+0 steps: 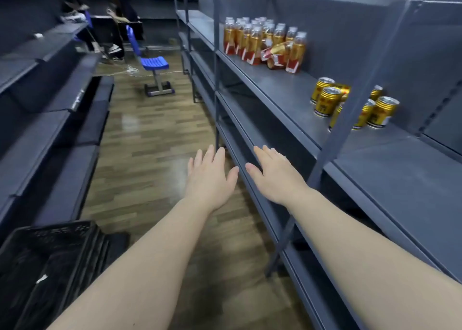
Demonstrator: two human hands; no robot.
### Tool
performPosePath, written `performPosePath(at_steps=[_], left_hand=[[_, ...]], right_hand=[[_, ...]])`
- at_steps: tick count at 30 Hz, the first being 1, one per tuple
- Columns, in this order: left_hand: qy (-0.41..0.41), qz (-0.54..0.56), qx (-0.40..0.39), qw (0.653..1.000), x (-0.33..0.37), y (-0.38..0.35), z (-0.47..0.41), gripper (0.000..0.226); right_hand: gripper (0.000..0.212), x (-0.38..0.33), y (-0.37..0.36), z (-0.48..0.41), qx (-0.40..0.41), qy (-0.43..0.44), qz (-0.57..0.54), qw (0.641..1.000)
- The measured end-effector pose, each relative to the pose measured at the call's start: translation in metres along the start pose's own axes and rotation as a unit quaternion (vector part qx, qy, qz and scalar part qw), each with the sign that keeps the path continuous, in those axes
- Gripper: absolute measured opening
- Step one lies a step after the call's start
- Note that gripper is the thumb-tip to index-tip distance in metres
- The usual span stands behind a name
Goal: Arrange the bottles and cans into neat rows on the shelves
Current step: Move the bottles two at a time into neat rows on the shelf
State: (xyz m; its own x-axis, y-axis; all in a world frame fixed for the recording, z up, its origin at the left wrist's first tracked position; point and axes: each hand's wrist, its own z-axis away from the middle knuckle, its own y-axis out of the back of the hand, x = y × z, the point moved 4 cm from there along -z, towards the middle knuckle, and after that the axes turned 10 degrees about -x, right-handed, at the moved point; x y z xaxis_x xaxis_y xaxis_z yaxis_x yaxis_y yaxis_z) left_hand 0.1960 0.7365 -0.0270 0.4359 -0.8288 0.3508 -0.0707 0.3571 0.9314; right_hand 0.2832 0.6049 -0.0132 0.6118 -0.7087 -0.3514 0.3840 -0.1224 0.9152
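Observation:
Several amber bottles (252, 38) with red labels stand in a cluster far along the grey shelf (280, 84) on the right; one bottle (276, 52) lies tipped among them. Nearer, several gold cans (327, 102) stand loosely grouped, partly hidden behind a shelf upright (350, 109). My left hand (212, 177) is stretched out flat over the aisle floor, fingers straight, holding nothing. My right hand (273, 174) is also flat and empty, hovering beside the front edge of a lower shelf, well short of the cans.
A black plastic crate (47, 262) sits at the lower left. Dark empty shelving (50, 99) lines the left of the aisle. A blue chair (152, 63) stands down the aisle, with seated people (117, 19) beyond. Wood-pattern floor (150, 139) runs between the shelves.

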Motion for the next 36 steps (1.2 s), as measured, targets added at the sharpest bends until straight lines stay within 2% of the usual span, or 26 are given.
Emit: performPosePath(at_steps=[6,14,30,36], left_hand=[[0.041,-0.02,0.024,0.999,-0.018,0.026,-0.059,0.066],[0.076,-0.008,0.018,0.997,-0.053,0.037,-0.131,0.066],[0.025,-0.006,0.008,1.0,-0.152,0.088,-0.329,0.066],[0.01,-0.009,-0.007,1.0,-0.166,0.092,-0.391,0.067]], right_hand=[[0.062,-0.008,0.023,-0.075,-0.012,0.043,0.008,0.999],[0.065,-0.013,0.028,-0.17,-0.034,0.063,0.008,0.997],[0.063,-0.06,0.05,-0.373,-0.023,0.009,0.007,1.0],[0.063,-0.06,0.062,-0.432,-0.017,-0.003,0.003,1.0]])
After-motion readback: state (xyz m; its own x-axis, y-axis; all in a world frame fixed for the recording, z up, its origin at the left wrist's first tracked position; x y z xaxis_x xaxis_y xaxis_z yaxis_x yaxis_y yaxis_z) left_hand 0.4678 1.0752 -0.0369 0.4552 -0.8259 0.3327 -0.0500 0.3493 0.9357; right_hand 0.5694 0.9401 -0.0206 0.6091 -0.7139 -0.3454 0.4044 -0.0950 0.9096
